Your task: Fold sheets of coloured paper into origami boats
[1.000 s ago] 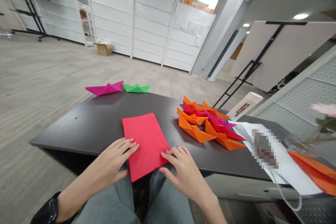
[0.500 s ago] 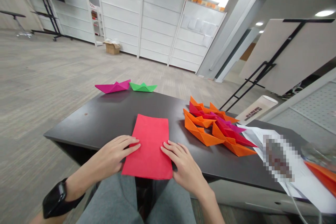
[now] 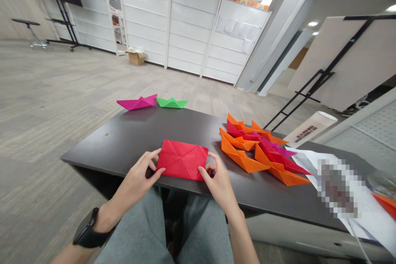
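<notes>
A red sheet of paper [image 3: 182, 160] with crossing creases is held at the near edge of the dark table [image 3: 136, 132]. It now shows as a wide rectangle, tilted up a little. My left hand [image 3: 142, 172] pinches its left side, thumb at the lower left corner. On the other side my right hand [image 3: 219, 179] grips the right edge, thumb in front and fingers behind. Some fingertips are hidden behind the paper. To the right of my right hand sits a cluster of folded paper boats [image 3: 244, 161] in orange, red and magenta.
A magenta paper boat [image 3: 137, 102] and a green paper boat [image 3: 172, 103] stand at the far left edge. White papers [image 3: 328, 154] lie on the right, near a white cylinder [image 3: 311, 130] with print. Another orange folded piece [image 3: 385, 204] shows at the far right.
The red paper went from a tall sheet lying flat under both hands to a shorter, wider creased rectangle. My hands moved from resting on it to pinching its sides. The view shifted slightly.
</notes>
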The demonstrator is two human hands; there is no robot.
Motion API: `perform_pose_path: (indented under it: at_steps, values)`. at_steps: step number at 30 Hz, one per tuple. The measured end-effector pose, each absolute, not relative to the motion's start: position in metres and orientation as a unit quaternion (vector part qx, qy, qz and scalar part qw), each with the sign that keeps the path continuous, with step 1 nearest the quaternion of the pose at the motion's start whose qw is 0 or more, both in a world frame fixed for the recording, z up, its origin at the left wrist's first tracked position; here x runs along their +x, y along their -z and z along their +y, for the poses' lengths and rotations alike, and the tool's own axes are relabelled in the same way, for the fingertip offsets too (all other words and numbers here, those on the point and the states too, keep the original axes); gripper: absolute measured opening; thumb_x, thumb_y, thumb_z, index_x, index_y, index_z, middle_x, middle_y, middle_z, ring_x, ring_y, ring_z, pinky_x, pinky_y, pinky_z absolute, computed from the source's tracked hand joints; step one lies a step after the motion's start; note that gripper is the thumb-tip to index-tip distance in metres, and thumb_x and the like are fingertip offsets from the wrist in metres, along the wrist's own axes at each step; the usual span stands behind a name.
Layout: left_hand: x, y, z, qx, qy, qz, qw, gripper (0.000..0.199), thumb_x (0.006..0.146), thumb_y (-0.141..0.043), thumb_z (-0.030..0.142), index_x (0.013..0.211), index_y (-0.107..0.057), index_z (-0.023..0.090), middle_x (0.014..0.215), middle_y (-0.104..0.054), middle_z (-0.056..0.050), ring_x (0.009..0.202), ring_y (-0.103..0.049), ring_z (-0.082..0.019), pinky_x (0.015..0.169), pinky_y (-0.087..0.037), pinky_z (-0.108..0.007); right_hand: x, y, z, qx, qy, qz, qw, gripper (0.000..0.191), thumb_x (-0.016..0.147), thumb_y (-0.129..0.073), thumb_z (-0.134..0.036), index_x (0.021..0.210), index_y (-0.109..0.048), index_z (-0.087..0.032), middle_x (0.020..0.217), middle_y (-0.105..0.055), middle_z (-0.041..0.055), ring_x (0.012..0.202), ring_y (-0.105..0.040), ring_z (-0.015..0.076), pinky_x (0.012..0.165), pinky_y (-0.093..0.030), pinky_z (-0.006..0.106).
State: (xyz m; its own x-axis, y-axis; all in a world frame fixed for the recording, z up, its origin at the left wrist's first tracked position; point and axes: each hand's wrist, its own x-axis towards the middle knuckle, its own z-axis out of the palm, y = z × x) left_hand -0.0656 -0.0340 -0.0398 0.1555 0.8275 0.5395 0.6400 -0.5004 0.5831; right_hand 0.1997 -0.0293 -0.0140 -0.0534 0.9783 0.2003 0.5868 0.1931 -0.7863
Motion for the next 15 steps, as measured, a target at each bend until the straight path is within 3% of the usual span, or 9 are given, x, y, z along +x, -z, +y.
perform_pose_path:
  at_steps: [2,4,7,9,15]
  values:
    - [-0.066,0.041,-0.033,0.745,-0.431,0.498,0.106,0.054,0.096,-0.057,0.029,0.145,-0.036,0.022,0.104,-0.06,-0.004,0.088,-0.066,-0.017,0.093,-0.053,-0.038,0.196,0.018,-0.026,-0.58,-0.285,-0.661,0.382,0.059,0.091,-0.059,-0.031,0.142,-0.034,-0.019,0.067,-0.056,-0.0075,0.062,-0.055,0.0163,0.065,-0.044,0.028]
    - [-0.066,0.041,-0.032,0.748,-0.427,0.5,0.083,0.053,0.095,-0.058,0.027,0.144,-0.039,0.023,0.117,-0.056,-0.008,0.096,-0.065,-0.018,0.095,-0.053,-0.039,0.195,0.02,-0.026,-0.583,-0.273,-0.665,0.379,0.059,0.091,-0.058,-0.03,0.144,-0.034,-0.02,0.07,-0.055,-0.0066,0.064,-0.054,0.0162,0.067,-0.045,0.028]
    - [-0.066,0.04,-0.032,0.796,-0.384,0.467,0.023,0.033,0.097,-0.051,0.021,0.13,-0.056,0.025,0.14,-0.047,-0.011,0.124,-0.055,-0.023,0.102,-0.05,-0.041,0.194,0.022,-0.028,-0.588,-0.215,-0.694,0.355,0.04,0.093,-0.056,-0.029,0.132,-0.05,-0.023,0.078,-0.057,-0.0022,0.07,-0.055,0.0178,0.071,-0.046,0.031]
    - [-0.067,0.037,-0.033,0.844,-0.33,0.422,-0.007,0.032,0.099,-0.046,0.018,0.126,-0.061,0.025,0.145,-0.049,-0.008,0.135,-0.047,-0.024,0.108,-0.045,-0.043,0.194,0.022,-0.029,-0.59,-0.174,-0.716,0.331,0.025,0.094,-0.054,-0.028,0.118,-0.061,-0.023,0.083,-0.057,0.0008,0.077,-0.056,0.0198,0.076,-0.047,0.034]
    - [-0.065,0.025,-0.044,0.896,-0.2,0.395,-0.034,0.042,0.097,-0.055,0.032,0.138,-0.054,0.024,0.141,-0.059,-0.008,0.128,-0.055,-0.026,0.107,-0.046,-0.046,0.188,0.012,-0.034,-0.613,-0.063,-0.728,0.299,0.015,0.094,-0.057,-0.023,0.103,-0.07,-0.022,0.096,-0.06,0.0074,0.088,-0.06,0.0243,0.081,-0.051,0.04]
